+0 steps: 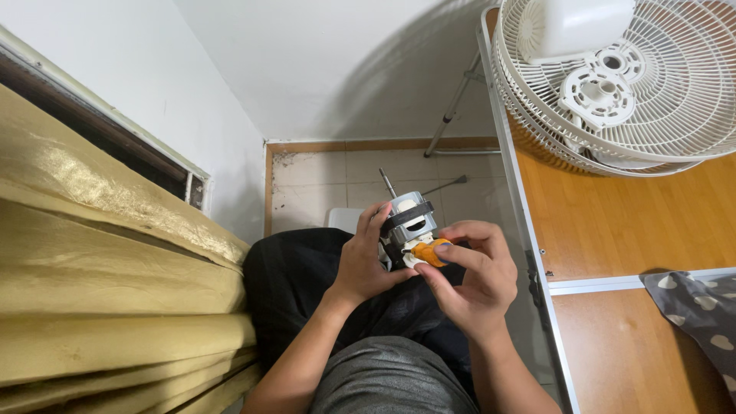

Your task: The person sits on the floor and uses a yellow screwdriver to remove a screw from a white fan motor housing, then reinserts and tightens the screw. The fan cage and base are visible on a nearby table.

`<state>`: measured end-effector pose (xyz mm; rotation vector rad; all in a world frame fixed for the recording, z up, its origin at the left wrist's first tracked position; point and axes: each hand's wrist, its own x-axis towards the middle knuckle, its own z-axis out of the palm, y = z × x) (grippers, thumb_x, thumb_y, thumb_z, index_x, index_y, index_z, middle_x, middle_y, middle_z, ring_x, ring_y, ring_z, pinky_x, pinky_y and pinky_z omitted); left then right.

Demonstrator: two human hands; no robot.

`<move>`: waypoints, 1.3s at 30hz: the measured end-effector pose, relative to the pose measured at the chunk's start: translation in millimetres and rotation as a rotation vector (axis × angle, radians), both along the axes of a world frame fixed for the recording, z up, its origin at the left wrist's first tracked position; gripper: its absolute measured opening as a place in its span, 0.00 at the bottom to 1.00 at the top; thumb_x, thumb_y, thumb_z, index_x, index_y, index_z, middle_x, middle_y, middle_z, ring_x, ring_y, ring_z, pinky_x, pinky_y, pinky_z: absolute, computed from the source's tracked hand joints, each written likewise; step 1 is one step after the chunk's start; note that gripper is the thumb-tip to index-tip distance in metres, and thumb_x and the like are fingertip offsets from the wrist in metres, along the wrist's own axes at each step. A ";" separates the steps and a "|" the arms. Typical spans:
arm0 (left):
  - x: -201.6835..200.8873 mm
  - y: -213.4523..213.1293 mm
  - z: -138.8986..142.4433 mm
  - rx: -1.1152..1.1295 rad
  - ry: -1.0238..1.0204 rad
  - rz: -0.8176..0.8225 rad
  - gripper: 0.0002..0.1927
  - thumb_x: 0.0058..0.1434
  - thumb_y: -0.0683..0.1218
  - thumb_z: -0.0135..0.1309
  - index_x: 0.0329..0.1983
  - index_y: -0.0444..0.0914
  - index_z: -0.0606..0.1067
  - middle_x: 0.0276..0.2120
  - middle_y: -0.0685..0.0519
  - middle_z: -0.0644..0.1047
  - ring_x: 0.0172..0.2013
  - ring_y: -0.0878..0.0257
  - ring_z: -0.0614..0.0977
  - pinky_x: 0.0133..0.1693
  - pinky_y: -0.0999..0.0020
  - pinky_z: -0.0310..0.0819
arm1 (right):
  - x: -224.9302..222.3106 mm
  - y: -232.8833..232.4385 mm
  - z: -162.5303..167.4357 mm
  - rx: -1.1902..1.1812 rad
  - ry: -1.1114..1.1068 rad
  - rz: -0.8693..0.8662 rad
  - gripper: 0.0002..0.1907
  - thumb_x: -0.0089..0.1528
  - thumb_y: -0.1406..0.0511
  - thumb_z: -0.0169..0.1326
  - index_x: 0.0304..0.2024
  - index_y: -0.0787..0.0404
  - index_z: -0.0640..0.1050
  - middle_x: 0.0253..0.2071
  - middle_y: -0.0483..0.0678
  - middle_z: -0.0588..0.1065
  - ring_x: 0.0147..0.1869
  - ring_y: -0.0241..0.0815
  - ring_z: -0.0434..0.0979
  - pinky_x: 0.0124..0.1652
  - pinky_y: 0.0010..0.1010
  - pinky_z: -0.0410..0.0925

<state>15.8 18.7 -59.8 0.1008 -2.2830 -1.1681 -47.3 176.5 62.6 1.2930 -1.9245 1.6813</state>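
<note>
Gripping fan motor in left hand, right hand closed around orange screwdriver, working a screw; steady pressure needed.

White fan grilles, gold curtain

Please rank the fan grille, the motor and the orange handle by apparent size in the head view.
1. Fan grille, largest.
2. Motor.
3. Orange handle, smallest, partly covered by the right hand.

Home room: gold curtain, tiled floor, wooden table bearing white fan grilles.
</note>
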 end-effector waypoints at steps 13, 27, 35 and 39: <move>-0.3 0.8 0.5 0.003 0.028 -0.001 0.59 0.45 0.66 0.71 0.74 0.39 0.57 0.67 0.42 0.67 0.57 0.46 0.81 0.52 0.58 0.82 | -3.2 1.3 0.8 -0.010 0.001 0.013 0.16 0.52 0.76 0.64 0.42 0.64 0.77 0.49 0.55 0.79 0.52 0.49 0.79 0.52 0.34 0.73; 0.5 0.3 0.9 0.015 -0.016 -0.006 0.60 0.44 0.64 0.73 0.74 0.40 0.56 0.66 0.42 0.67 0.56 0.47 0.82 0.51 0.58 0.83 | -1.4 3.8 0.4 0.017 0.012 0.000 0.18 0.53 0.75 0.67 0.43 0.62 0.77 0.49 0.54 0.78 0.54 0.48 0.80 0.54 0.35 0.74; 1.6 -0.3 2.7 0.013 -0.012 0.000 0.60 0.43 0.64 0.73 0.74 0.41 0.56 0.67 0.42 0.67 0.57 0.46 0.81 0.52 0.58 0.83 | 2.1 3.4 -0.9 0.044 0.006 -0.073 0.17 0.54 0.77 0.68 0.42 0.62 0.78 0.50 0.56 0.70 0.56 0.48 0.83 0.48 0.30 0.79; 0.9 0.4 2.2 0.007 -0.002 -0.002 0.60 0.44 0.65 0.73 0.74 0.40 0.56 0.67 0.42 0.66 0.57 0.45 0.81 0.52 0.58 0.82 | 3.3 1.8 1.4 0.023 -0.025 -0.056 0.15 0.55 0.78 0.65 0.41 0.63 0.78 0.51 0.56 0.73 0.57 0.51 0.83 0.51 0.33 0.78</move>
